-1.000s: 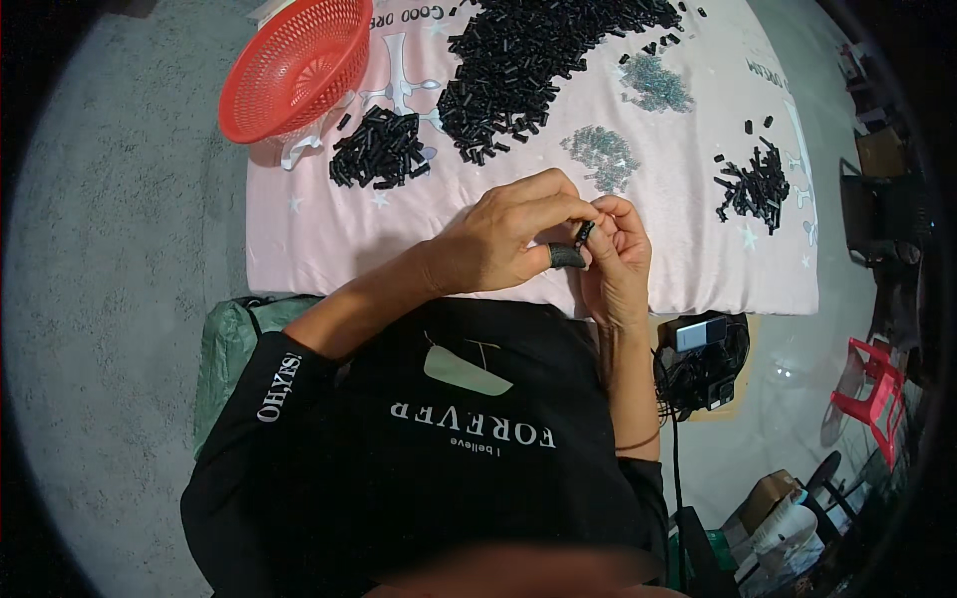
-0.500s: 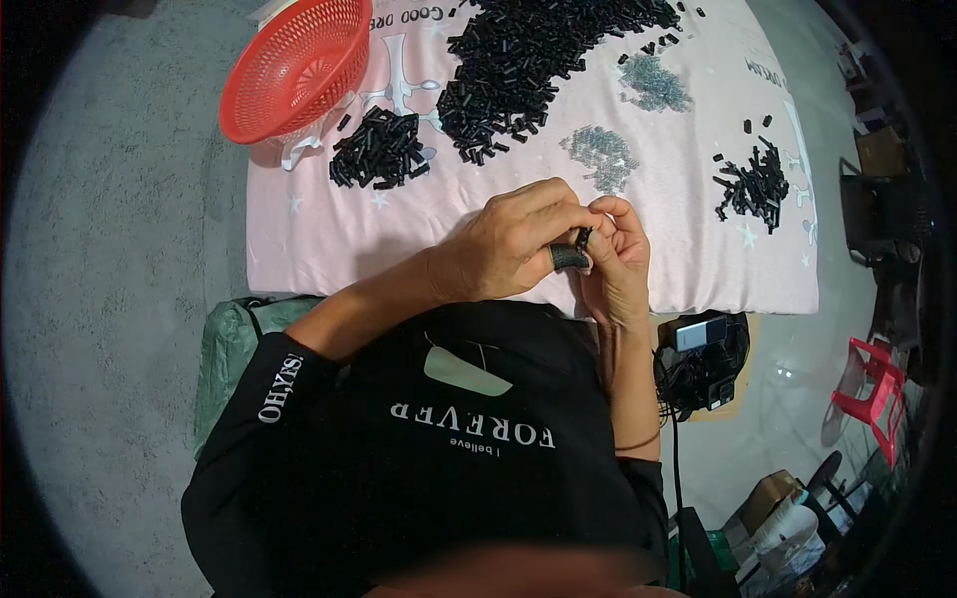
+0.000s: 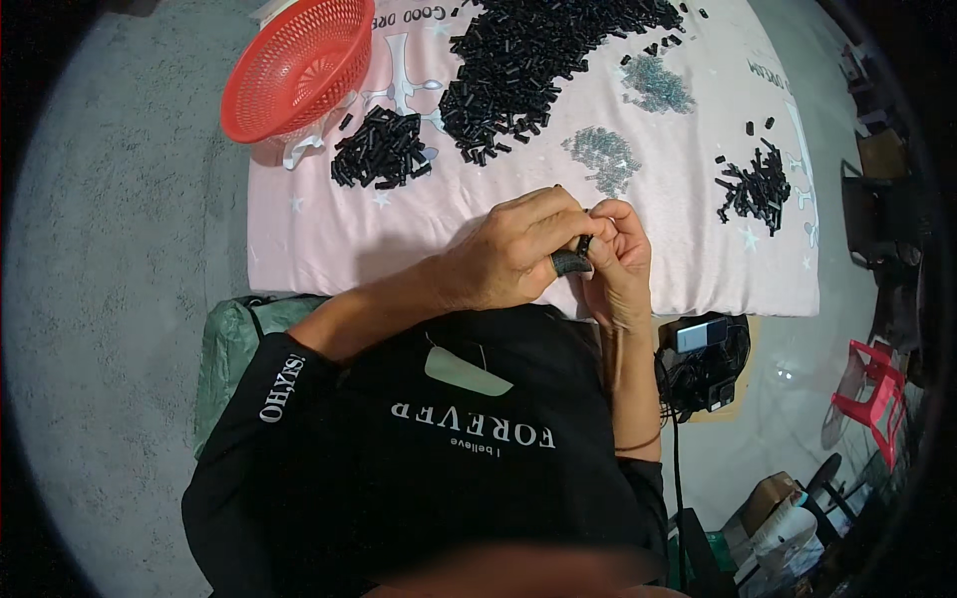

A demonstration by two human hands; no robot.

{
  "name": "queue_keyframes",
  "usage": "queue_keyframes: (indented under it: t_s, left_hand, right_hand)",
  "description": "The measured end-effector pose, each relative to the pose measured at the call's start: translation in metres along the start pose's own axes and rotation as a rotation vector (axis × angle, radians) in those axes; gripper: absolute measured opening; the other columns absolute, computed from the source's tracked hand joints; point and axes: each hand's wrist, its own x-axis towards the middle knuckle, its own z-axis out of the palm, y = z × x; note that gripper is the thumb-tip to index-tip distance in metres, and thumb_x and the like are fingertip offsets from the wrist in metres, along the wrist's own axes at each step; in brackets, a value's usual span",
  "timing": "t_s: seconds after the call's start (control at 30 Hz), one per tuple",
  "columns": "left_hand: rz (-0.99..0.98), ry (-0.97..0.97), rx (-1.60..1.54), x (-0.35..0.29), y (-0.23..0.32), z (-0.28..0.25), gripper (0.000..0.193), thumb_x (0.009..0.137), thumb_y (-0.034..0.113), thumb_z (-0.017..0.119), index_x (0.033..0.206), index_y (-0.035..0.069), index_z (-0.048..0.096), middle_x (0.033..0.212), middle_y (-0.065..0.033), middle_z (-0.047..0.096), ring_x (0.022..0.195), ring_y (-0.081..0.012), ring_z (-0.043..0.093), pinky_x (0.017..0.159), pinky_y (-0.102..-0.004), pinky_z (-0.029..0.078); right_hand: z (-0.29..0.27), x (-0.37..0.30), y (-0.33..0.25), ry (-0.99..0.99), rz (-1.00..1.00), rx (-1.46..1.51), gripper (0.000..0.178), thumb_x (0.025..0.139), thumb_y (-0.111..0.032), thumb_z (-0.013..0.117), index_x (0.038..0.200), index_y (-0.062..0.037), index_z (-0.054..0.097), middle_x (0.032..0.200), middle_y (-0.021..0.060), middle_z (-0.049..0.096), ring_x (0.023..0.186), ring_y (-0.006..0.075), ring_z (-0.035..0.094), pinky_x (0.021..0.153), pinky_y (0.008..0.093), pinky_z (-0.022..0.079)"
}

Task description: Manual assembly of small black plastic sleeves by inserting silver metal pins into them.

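Close together over the table's near edge, my two hands work on a small black tubular piece (image 3: 584,242). My left hand (image 3: 513,244) wears a dark finger cot (image 3: 570,262) on one digit, and its fingers are closed at the piece. Pinched against it from the other side is my right hand (image 3: 623,254), thumb and fingertips together. The fingers cover most of the piece. Just beyond the hands lies a heap of tiny shiny grey pieces (image 3: 601,159), with a second grey heap (image 3: 658,84) farther back.
A large pile of black tubular pieces (image 3: 518,75) covers the far middle of the pink cloth (image 3: 329,249). A smaller black pile (image 3: 381,149) sits left, near a red basket (image 3: 299,75). Thinner black parts (image 3: 758,189) lie right. A red stool (image 3: 872,394) stands beyond the table.
My left hand has shifted very slightly toward me. Both hands keep their hold on the small black piece; the heaps look the same.
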Motion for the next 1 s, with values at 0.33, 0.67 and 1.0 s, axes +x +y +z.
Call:
queue_keyframes:
  t_s: [0.33, 0.67, 1.0]
  left_hand:
    - [-0.037, 0.042, -0.028, -0.004, 0.002, -0.010, 0.031, 0.074, -0.013, 0.062, 0.103, -0.003, 0.062, 0.090, -0.0135, 0.059, 0.076, -0.0246, 0.063, 0.065, -0.0329, 0.052]
    - [-0.483, 0.189, 0.483, -0.059, -0.061, -0.101, 0.028, 0.078, -0.003, 0.068, 0.106, 0.000, 0.066, 0.090, -0.0087, 0.060, 0.076, -0.0183, 0.056, 0.068, -0.0276, 0.047]
    - [-0.216, 0.120, 0.254, -0.027, -0.051, -0.061, 0.030, 0.070, -0.010, 0.052, 0.095, 0.000, 0.066, 0.092, -0.0162, 0.062, 0.087, -0.0352, 0.061, 0.078, -0.0408, 0.050]
  right_hand:
    - [0.006, -0.001, 0.001, -0.022, 0.030, -0.035, 0.035, 0.092, -0.002, 0.067, 0.122, 0.0013, 0.050, 0.094, 0.0099, 0.068, 0.067, 0.0092, 0.058, 0.059, 0.0206, 0.048]
    - [0.006, 0.002, 0.007, 0.100, -0.118, -0.097, 0.023, 0.097, -0.004, 0.061, 0.118, 0.0029, 0.055, 0.101, 0.0113, 0.067, 0.073, 0.0115, 0.056, 0.064, 0.0221, 0.044]
    - [0.006, 0.001, 0.019, 0.217, -0.301, -0.247, 0.018, 0.099, -0.005, 0.057, 0.116, 0.0017, 0.056, 0.103, 0.0114, 0.064, 0.073, 0.0107, 0.052, 0.064, 0.0225, 0.042]
